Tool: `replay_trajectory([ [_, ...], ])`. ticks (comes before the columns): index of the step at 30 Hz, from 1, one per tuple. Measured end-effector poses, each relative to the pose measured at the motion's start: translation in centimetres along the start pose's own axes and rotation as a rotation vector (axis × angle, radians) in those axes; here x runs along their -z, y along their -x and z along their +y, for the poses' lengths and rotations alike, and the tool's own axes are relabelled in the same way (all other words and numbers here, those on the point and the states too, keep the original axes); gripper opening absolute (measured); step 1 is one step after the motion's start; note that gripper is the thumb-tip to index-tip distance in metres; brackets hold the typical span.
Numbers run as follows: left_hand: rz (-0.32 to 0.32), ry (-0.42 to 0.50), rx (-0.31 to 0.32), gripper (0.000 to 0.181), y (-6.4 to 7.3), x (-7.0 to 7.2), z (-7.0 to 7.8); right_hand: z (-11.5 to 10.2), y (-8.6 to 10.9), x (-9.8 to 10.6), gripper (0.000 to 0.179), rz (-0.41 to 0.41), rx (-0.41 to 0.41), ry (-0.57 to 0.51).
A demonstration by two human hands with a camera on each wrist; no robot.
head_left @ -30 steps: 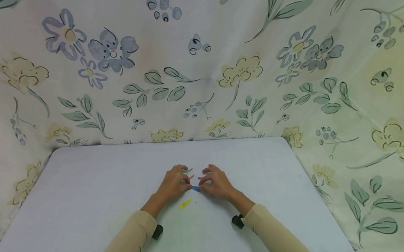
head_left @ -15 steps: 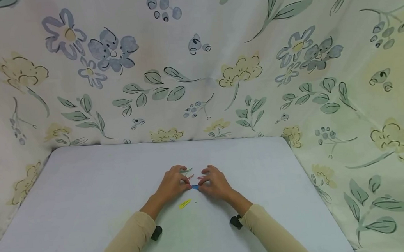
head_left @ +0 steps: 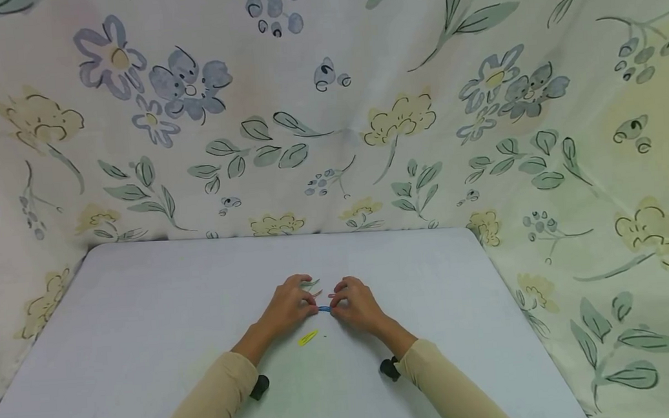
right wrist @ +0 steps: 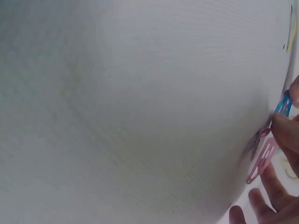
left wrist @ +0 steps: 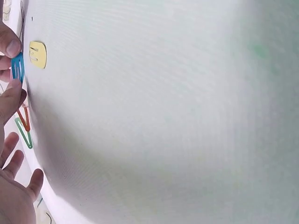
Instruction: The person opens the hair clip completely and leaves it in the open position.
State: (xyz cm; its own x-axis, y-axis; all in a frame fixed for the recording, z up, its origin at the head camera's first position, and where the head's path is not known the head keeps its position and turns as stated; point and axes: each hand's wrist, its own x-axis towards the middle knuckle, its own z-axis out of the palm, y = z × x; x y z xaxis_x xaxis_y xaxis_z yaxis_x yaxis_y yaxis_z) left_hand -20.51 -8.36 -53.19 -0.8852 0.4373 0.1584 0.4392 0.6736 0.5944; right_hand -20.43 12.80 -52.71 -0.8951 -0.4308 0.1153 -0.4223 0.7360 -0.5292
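A blue snap hair clip (head_left: 324, 309) spans the small gap between the two hands. My left hand (head_left: 287, 306) pinches one end with thumb and finger, and my right hand (head_left: 358, 304) pinches the other. In the left wrist view, a red clip (left wrist: 23, 119) and a green clip (left wrist: 24, 133) stick out by the left hand's fingers; whether they are held cannot be told. A pink hair clip (right wrist: 263, 158) shows beside the right fingers in the right wrist view. On the table nearer the body lies a yellow hair clip (head_left: 308, 338).
A white table (head_left: 143, 300) lies under both hands. Behind it and at the sides hangs a floral cloth (head_left: 304, 107). A tiny dark speck (head_left: 324, 336) is right of the yellow clip. Dark cameras (head_left: 259, 387) sit at the wrists.
The blue clip has turned from slanted to nearly level between the fingers, and now shows narrower. Both hands stay almost in place; the yellow clip has not moved.
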Motion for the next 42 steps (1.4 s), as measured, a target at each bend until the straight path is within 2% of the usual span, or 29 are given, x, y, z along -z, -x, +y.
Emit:
replay_trajectory([
  [3,-0.011,0.005,-0.014,0.004,0.0,0.2,0.3,0.1,-0.1,0.0,0.006,0.0,-0.005,0.011],
  [9,0.012,0.017,-0.038,0.005,0.1,0.3,0.8,0.3,-0.2,0.4,0.004,0.021,0.017,0.01],
  [14,0.032,0.053,-0.004,0.006,-0.2,0.4,0.9,0.1,-0.3,1.0,0.004,0.012,-0.02,-0.062],
  [21,0.091,0.177,0.041,0.007,-0.8,0.3,0.8,-0.1,-0.6,1.9,0.006,0.016,-0.066,-0.19],
  [27,0.098,0.33,0.11,0.009,-1.1,0.8,1.3,-0.2,-1.0,2.4,0.012,0.007,-0.12,-0.32],
  [31,0.098,0.399,0.172,0.011,-1.2,1.2,1.6,-0.5,-1.1,2.8,0.018,-0.041,-0.242,-0.457],
  [34,0.078,0.457,0.251,0.016,-1.3,1.5,1.7,-0.7,-1.2,3.1,0.021,-0.064,-0.332,-0.553],
  [38,0.051,0.548,0.324,0.02,-1.5,1.9,1.7,-0.6,-1.3,3.3,0.025,-0.083,-0.372,-0.633],
  [42,0.036,0.618,0.369,0.023,-1.5,2.2,1.9,-0.5,-1.4,3.4,0.027,-0.098,-0.373,-0.707],
])
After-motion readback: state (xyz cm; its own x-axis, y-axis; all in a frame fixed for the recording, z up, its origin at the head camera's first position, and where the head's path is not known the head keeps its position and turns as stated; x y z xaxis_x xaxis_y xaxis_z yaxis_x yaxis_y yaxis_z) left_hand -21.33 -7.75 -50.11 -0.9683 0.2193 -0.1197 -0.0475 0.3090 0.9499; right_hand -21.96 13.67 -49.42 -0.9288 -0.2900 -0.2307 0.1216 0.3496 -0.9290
